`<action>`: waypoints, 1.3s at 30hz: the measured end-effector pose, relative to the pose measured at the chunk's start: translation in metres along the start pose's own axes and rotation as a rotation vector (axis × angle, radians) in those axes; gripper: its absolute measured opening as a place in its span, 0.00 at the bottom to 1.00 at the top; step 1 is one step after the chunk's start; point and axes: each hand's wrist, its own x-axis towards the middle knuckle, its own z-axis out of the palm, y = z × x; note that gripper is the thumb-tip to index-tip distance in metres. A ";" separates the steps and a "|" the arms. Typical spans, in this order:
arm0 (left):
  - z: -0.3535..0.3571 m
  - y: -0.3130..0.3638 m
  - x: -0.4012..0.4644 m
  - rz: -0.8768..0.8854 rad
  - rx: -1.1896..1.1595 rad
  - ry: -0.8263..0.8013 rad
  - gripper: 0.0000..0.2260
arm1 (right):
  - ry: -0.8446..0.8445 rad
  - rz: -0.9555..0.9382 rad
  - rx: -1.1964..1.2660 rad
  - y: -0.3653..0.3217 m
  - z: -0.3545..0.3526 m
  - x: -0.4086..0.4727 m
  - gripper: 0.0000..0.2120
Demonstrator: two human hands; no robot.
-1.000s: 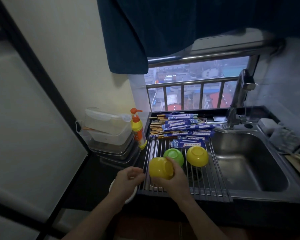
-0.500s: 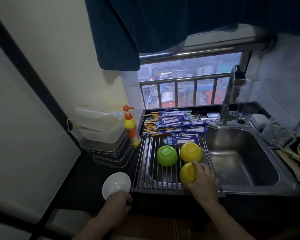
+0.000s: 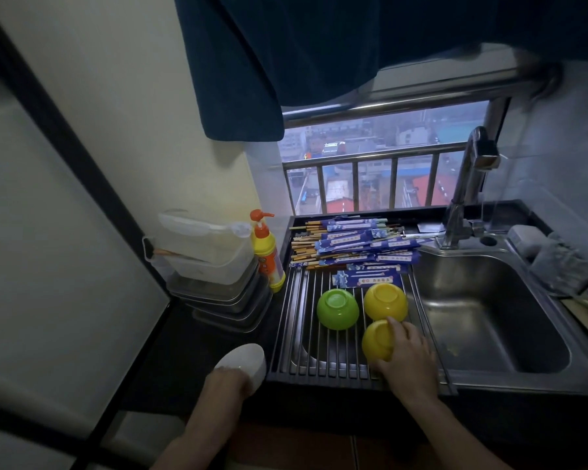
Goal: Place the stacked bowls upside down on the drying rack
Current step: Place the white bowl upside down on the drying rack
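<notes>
A metal roll-up drying rack (image 3: 296, 320) lies over the left part of the sink. A green bowl (image 3: 337, 308) and a yellow bowl (image 3: 385, 301) sit upside down on it. My right hand (image 3: 408, 357) grips a second yellow bowl (image 3: 376, 340), upside down and resting on the rack in front of the first. My left hand (image 3: 225, 385) holds a white bowl (image 3: 246, 362) on the dark counter left of the rack, tipped toward me.
Wrapped chopsticks (image 3: 353, 245) cover the rack's far end. A yellow soap bottle (image 3: 267, 259) and stacked plastic containers (image 3: 211, 262) stand at the left. The steel sink basin (image 3: 482, 317) and faucet (image 3: 469, 184) are on the right, with clutter beyond.
My right hand carried the yellow bowl from the rack's front left to its right side and set it down upside down. My left hand took hold of the white bowl.
</notes>
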 end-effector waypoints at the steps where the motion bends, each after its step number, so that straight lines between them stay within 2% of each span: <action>1: -0.002 0.000 0.002 0.018 -0.033 0.010 0.11 | 0.004 -0.001 0.014 0.000 0.001 0.001 0.45; 3: -0.005 -0.002 -0.002 0.126 -0.160 0.175 0.08 | 0.005 -0.002 0.036 0.000 0.003 0.001 0.46; 4: -0.008 0.000 -0.007 0.159 -0.185 0.203 0.06 | 0.003 0.000 0.044 0.000 0.003 0.001 0.47; 11: -0.030 0.048 -0.010 0.222 -0.354 0.262 0.04 | 0.067 -0.028 0.050 -0.011 0.001 -0.004 0.50; 14: -0.037 0.064 -0.011 0.230 -0.467 0.240 0.04 | 0.180 -0.073 0.148 -0.025 -0.006 -0.009 0.44; 17: -0.042 0.080 -0.011 0.201 -0.652 0.178 0.04 | 0.269 -0.118 0.443 -0.044 -0.013 -0.016 0.34; 19: -0.044 0.088 -0.011 0.145 -0.812 0.128 0.05 | 0.203 -0.070 0.710 -0.058 -0.018 -0.022 0.28; 21: -0.044 0.095 -0.009 0.089 -0.972 0.095 0.05 | 0.053 0.019 0.954 -0.069 -0.023 -0.028 0.24; 22: -0.045 0.098 -0.009 0.056 -1.051 0.076 0.05 | -0.040 0.049 1.052 -0.074 -0.026 -0.031 0.24; 24: -0.046 0.103 -0.009 -0.013 -1.181 0.023 0.06 | -0.211 0.062 1.177 -0.079 -0.029 -0.035 0.32; 27: -0.045 0.106 -0.008 -0.121 -1.346 -0.084 0.09 | -0.307 0.000 1.166 -0.082 -0.027 -0.042 0.41; 32: -0.035 0.101 -0.002 -0.292 -1.591 -0.228 0.14 | -0.320 -0.024 1.066 -0.079 -0.021 -0.042 0.41; 37: -0.035 0.098 0.000 -0.263 -1.566 -0.249 0.11 | -0.334 -0.023 1.009 -0.077 -0.017 -0.035 0.40; 39: -0.042 0.098 0.003 -0.193 -1.440 -0.239 0.09 | -0.306 -0.012 0.970 -0.075 -0.014 -0.030 0.40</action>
